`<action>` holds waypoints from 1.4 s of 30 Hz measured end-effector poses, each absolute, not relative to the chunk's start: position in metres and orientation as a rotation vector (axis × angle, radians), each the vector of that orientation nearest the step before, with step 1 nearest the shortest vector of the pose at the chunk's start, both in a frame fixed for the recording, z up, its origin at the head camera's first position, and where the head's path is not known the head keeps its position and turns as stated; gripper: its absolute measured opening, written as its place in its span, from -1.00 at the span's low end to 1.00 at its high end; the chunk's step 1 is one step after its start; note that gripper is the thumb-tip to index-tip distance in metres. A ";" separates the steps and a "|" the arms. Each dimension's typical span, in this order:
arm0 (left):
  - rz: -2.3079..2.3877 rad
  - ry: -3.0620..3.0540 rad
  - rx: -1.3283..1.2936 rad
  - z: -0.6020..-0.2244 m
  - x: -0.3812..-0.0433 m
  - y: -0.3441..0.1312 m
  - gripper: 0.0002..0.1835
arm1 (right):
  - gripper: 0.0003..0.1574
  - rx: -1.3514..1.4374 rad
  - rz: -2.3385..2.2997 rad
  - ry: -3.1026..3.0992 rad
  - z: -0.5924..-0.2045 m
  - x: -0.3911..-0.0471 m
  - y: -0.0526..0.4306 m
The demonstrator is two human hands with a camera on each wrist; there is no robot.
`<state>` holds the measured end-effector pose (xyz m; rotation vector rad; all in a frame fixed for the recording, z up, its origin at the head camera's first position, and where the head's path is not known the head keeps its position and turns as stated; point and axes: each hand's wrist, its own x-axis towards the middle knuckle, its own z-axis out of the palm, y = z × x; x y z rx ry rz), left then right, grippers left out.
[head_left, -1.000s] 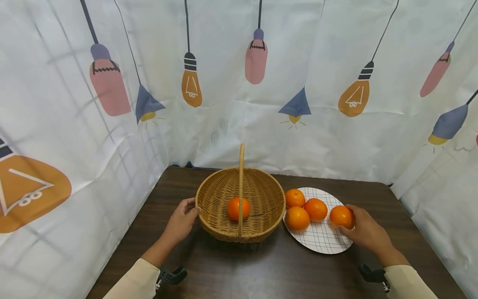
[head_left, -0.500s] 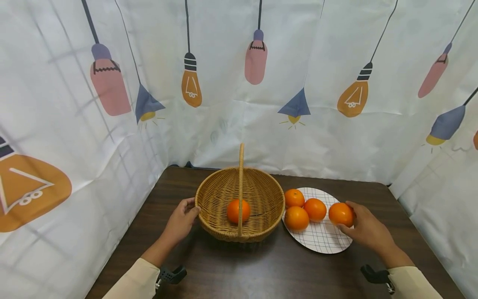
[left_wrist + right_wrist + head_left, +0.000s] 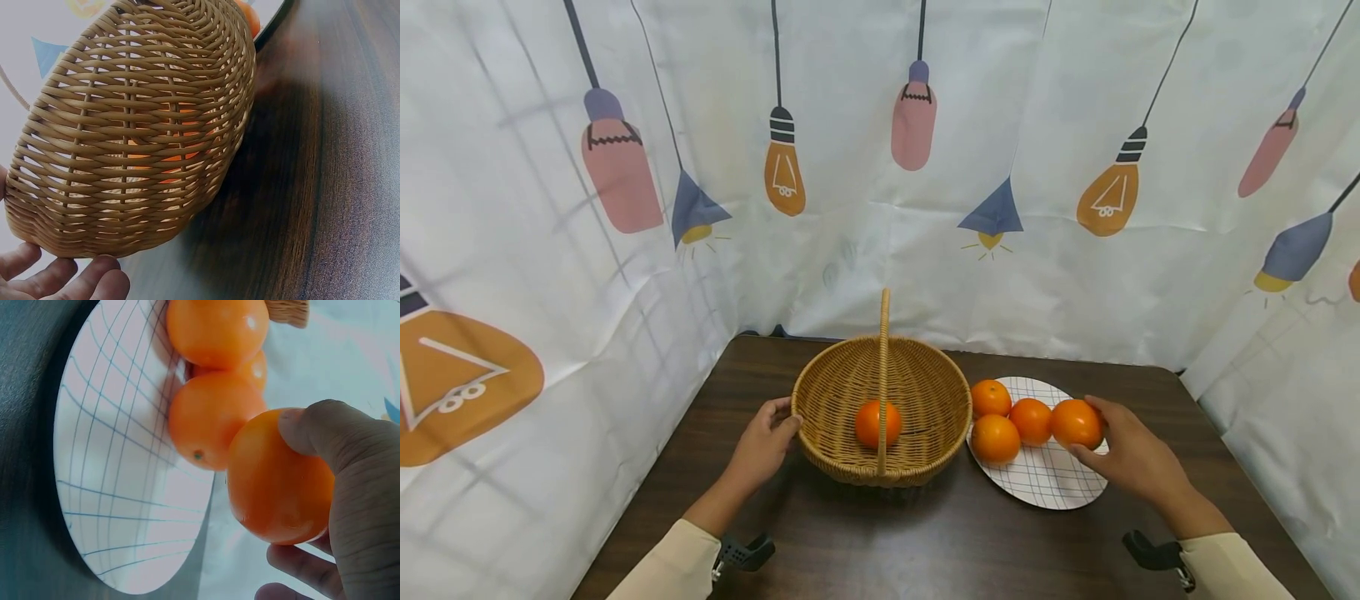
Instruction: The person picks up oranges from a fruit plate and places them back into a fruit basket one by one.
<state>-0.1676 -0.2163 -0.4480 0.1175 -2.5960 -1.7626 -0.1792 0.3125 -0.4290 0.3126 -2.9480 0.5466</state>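
My left hand (image 3: 767, 442) holds the left rim of a wicker basket (image 3: 827, 392), thumb and fingers on its edge. Inside the basket, behind its tall handle, lies one orange (image 3: 868, 423). In the left wrist view the woven side (image 3: 137, 125) fills much of the picture, with fingers (image 3: 56, 278) against it. At the right, my right hand (image 3: 1138, 458) grips another orange (image 3: 1077, 424) between thumb and fingers. The right wrist view has this held orange (image 3: 278, 481) raised off the plate. Three oranges (image 3: 996, 439) sit grouped on the left part of the white checked plate (image 3: 1052, 487).
Everything stands on a dark wooden table (image 3: 865, 550). The plate lies close against the basket's right side. A white curtain (image 3: 850, 250) with printed lamps hangs behind the table and along both sides.
My right hand has lifted the orange off the plate and brought it slightly left, closer to the other oranges. My left hand and the basket have stayed in place.
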 end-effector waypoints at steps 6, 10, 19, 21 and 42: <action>-1.755 -2.598 0.126 -0.448 -0.167 -0.216 -0.51 | 0.25 0.336 0.542 -2.927 -0.424 -0.180 0.307; -1.736 -2.614 0.133 -0.448 -0.168 -0.217 -0.49 | 0.26 0.362 0.537 -2.923 -0.421 -0.181 0.303; -1.734 -2.634 0.145 -0.449 -0.171 -0.218 -0.48 | 0.16 0.415 0.537 -2.894 -0.413 -0.182 0.293; -1.734 -2.636 0.144 -0.449 -0.171 -0.218 -0.48 | 0.13 0.419 0.534 -2.888 -0.412 -0.183 0.290; -1.730 -2.625 0.138 -0.448 -0.168 -0.217 -0.49 | 0.07 0.467 0.577 -2.876 -0.400 -0.186 0.265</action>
